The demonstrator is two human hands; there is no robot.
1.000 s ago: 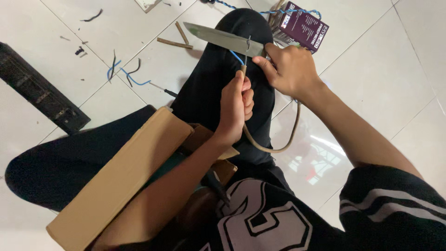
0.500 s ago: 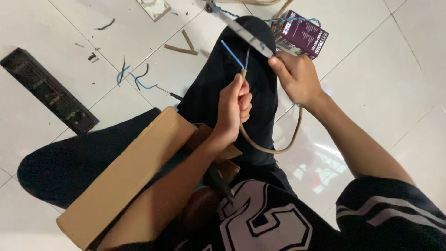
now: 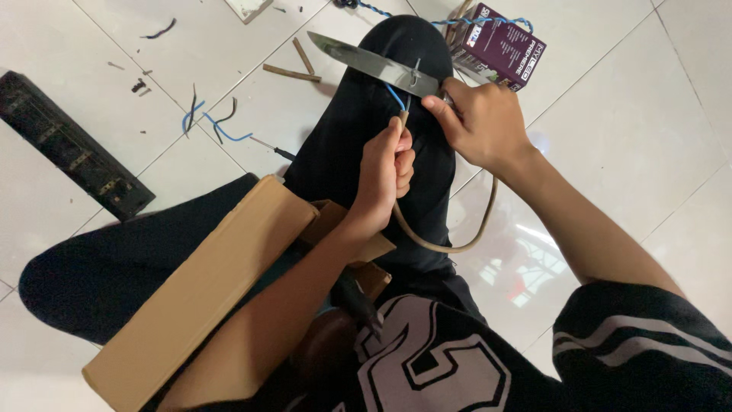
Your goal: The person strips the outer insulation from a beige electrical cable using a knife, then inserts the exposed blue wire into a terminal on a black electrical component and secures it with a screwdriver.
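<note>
two hands busy: left hand grips tan cable upright over knee, right hand holds knife at blue wire tip. risk: blade slips twd fingers, nicks wire.

I see open floor right of my knee. Left is cluttered: cardboard box across the lap, black strip, wire scraps. Purple box blocks ahead.
</note>
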